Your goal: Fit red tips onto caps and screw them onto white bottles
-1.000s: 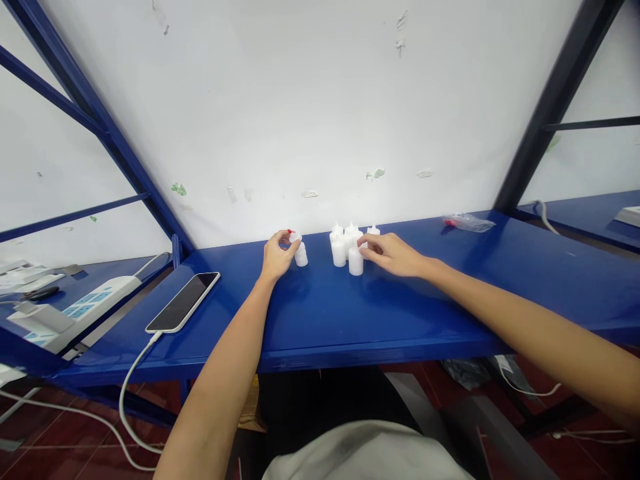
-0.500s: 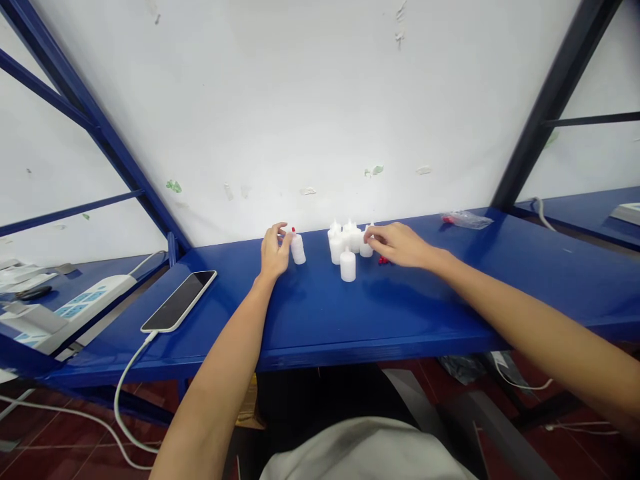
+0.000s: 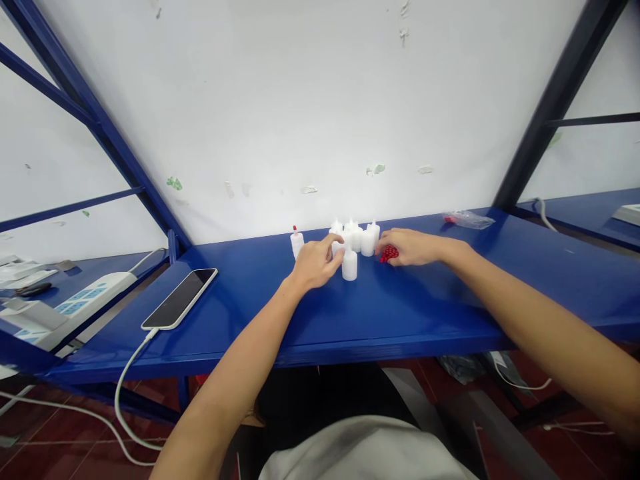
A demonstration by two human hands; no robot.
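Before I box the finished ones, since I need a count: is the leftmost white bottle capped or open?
Capped: the leftmost white bottle stands upright with a red cap at its top.

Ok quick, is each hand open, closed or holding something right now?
Left hand: open, fingertips by the front white plastic bottle.
Right hand: curled at the pile of small red pieces; grip can't be told.

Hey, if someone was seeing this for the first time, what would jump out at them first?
Probably the small red caps by the right hand, bright against the blue table. Next, the cluster of white bottles near the wall, with the left hand reaching in beside the front bottle. Off to the left, a dark-screened phone lies plugged into a white cable.
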